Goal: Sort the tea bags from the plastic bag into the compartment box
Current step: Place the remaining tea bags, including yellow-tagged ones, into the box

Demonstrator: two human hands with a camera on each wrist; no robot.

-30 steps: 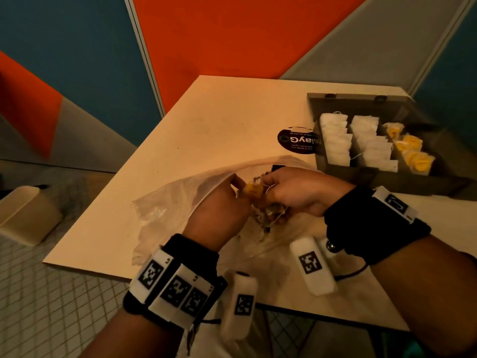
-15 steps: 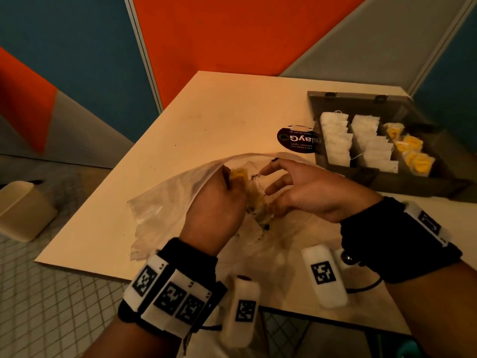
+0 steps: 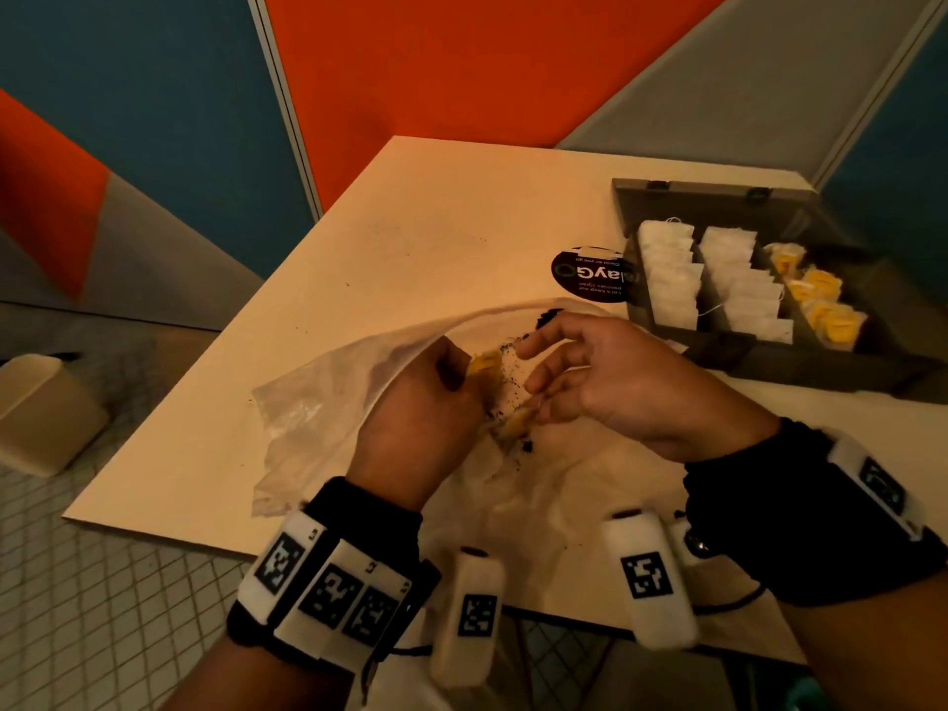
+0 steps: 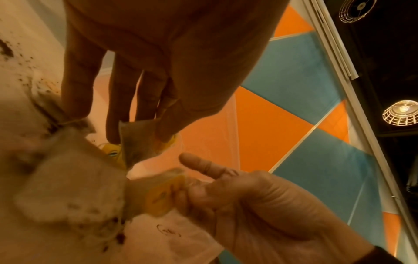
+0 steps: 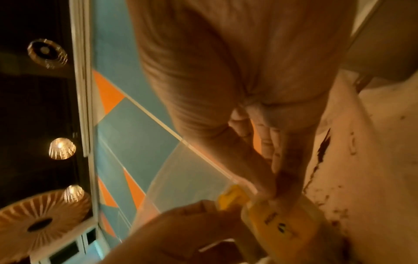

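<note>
A clear plastic bag [image 3: 318,413] lies open on the table, with loose tea spilled inside it. My left hand [image 3: 469,369] reaches into its mouth and pinches a yellow-tagged tea bag [image 3: 485,361], seen in the left wrist view as a paper bag [image 4: 135,139]. My right hand [image 3: 533,402] faces it with index and middle fingers spread, while thumb and lower fingers pinch a second yellow-tagged tea bag [image 3: 518,420] [image 5: 278,223]. More tangled tea bags [image 4: 72,178] hang between the hands. The grey compartment box [image 3: 800,361] stands open at the right with white tea bags [image 3: 672,279] and yellow ones [image 3: 821,305].
A round black sticker [image 3: 590,274] sits on the beige table [image 3: 410,238] just left of the box. A dark clump of tea crumbs [image 3: 546,318] lies near my right fingertips. A beige bin [image 3: 41,413] stands on the tiled floor to the left, beyond the table edge.
A second ago both hands were bunched together on the clump of tea bags. The right hand has since spread its upper fingers and drawn back to the right, stretching the bags apart.
</note>
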